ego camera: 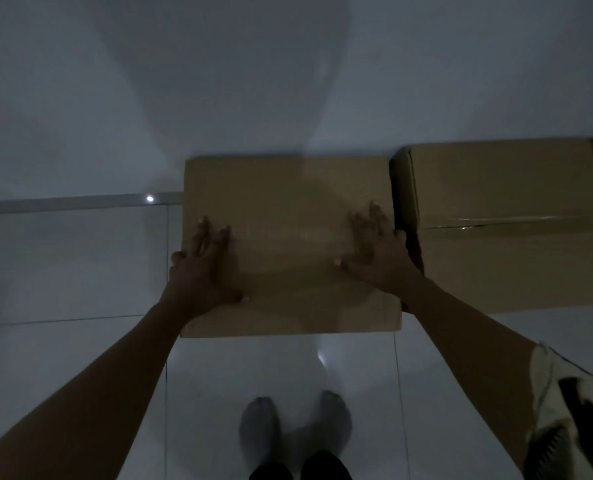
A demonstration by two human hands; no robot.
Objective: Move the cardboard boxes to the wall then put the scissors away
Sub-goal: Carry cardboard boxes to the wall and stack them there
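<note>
Here, flat hands, smooth rectangular cardboard box; glossy tiles

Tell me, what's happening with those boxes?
A person stands over a cardboard box on the tiled floor, the left hand and right hand spread flat on its top. Its far edge is at the wall, and a second cardboard box sits close on its right, also at the wall. No scissors show.

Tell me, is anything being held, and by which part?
Nothing is gripped: the left hand and right hand lie flat, fingers spread, on top of the cardboard box, near its left and right edges.
</note>
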